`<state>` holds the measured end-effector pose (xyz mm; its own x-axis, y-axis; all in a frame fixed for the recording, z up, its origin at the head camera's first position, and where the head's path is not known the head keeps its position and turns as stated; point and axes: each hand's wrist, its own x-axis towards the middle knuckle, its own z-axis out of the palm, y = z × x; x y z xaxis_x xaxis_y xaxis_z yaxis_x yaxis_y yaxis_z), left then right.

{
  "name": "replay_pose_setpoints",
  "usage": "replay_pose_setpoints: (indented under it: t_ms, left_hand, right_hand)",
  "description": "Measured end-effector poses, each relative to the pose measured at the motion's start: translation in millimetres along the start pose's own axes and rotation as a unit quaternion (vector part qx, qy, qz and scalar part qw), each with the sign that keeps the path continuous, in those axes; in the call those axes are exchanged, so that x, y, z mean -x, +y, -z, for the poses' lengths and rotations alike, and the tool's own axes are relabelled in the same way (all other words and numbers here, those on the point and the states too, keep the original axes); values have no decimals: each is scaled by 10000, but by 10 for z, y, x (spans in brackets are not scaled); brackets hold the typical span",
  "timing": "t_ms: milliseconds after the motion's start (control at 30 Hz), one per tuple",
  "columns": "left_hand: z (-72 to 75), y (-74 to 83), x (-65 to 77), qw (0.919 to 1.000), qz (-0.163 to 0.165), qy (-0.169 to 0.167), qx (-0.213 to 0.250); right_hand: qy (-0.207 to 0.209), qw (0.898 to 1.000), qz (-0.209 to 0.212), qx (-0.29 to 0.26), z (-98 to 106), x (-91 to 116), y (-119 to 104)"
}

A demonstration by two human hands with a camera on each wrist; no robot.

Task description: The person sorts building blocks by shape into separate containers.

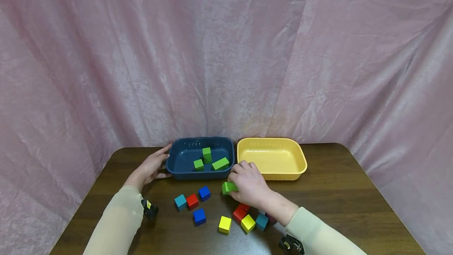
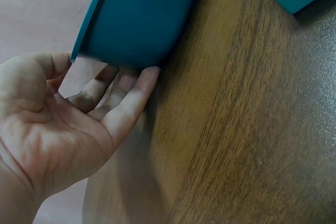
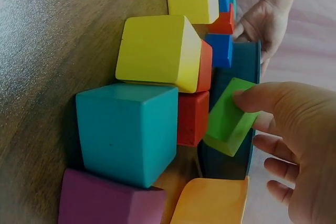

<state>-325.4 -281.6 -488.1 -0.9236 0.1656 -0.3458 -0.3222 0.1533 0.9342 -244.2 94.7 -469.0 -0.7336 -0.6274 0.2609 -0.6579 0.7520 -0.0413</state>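
My right hand [image 1: 249, 184] pinches a green block [image 3: 229, 121] between thumb and fingers, close in front of the navy plastic bin [image 1: 198, 176]. Three green blocks lie inside that bin, among them a green block [image 1: 221, 163] on its side and an upright green block [image 1: 207, 155]. At the bin's left end, my left hand [image 2: 68, 124] touches the wall with its fingers fairly straight and the thumb by the rim. Below the right hand sit a red block [image 1: 239, 214], a yellow block [image 1: 248, 223] and a teal block [image 3: 128, 135]; a purple block [image 3: 107, 200] is partly hidden by my forearm.
A yellow bin [image 1: 272, 176] stands just right of the navy one. Left of centre lie a light blue block [image 1: 180, 202], a red block [image 1: 192, 201] and two blue blocks, one a blue block [image 1: 199, 216] nearer me. Another yellow block [image 1: 224, 224] sits mid-table. Pink curtain [image 1: 212, 50] hangs behind.
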Motion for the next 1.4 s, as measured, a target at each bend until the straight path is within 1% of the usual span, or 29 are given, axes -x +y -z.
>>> replay_pose_setpoints:
  t_ms: [200, 533, 833, 1067, 1233, 1400]
  left_hand:
    - [0, -14, -10, 10000, -13, 8, 29]
    - [-6, -13, -9, 10000, -4, -22, 44]
    - [-9, -13, -14, 10000, -15, 12, 22]
    - [-1, -18, -16, 10000, -30, 55, 57]
    - [7, -20, -21, 10000, -46, 28, 60]
    - [-9, -17, -19, 10000, 1, 53, 52]
  right_hand:
    - [15, 9986, -294, -442, 14, 11, 21]
    - [274, 9922, -623, -1048, 106, 2, 41]
    - [705, 9878, -580, -1262, 220, -23, 74]
    - [900, 9852, -573, -1343, 271, -36, 106]
    - [1085, 9829, -557, -1376, 317, -48, 117]
    - [1126, 9814, -636, -1418, 364, -66, 132]
